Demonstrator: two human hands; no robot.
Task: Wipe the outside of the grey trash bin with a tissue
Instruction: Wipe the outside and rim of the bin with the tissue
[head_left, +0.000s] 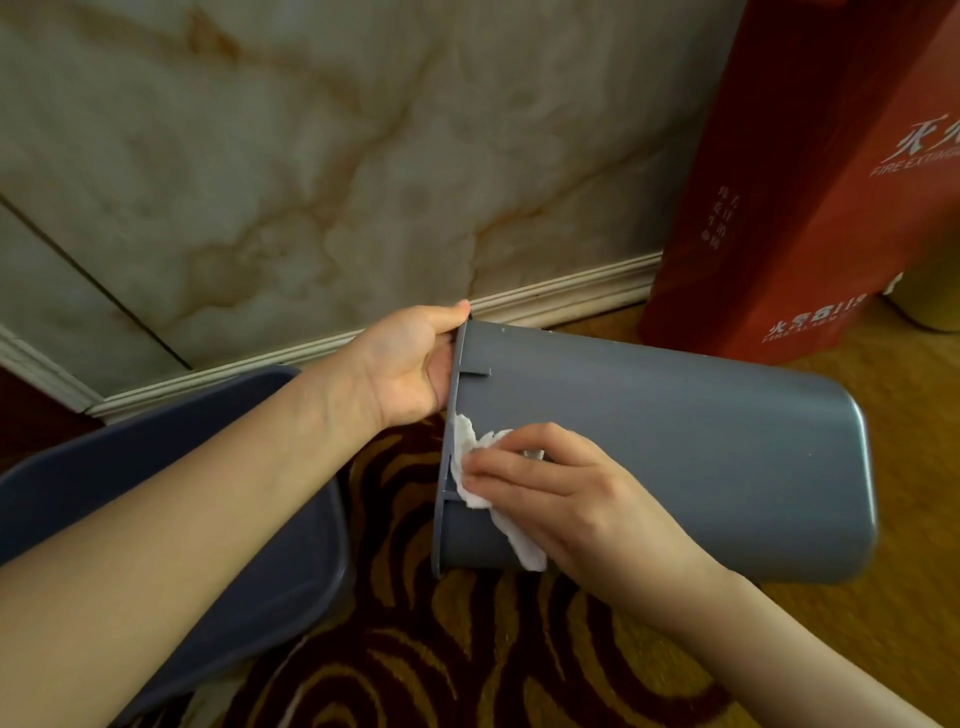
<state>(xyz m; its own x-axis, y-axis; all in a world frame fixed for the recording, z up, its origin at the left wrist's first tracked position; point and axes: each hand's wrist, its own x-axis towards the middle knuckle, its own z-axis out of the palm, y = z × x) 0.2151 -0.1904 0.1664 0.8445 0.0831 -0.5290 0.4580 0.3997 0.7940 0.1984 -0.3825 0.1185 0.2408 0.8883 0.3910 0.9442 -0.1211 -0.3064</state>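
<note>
While the left hand grips the rim of a grey trash bin tipped on its side above the patterned carpet, the right hand presses a crumpled white tissue flat against the bin's outer wall near the rim. Behind the bin stands a red fire extinguisher box; to its left lies a second grey container.

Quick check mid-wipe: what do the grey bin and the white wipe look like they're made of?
The grey trash bin looks like moulded plastic with a smooth matte finish: even colour, a soft sheen, rounded base corners and a thin moulded rim with ribs. The tissue looks like soft paper: white, crumpled and creased under the right hand. Whether it is dry or damp cannot be told.
</note>
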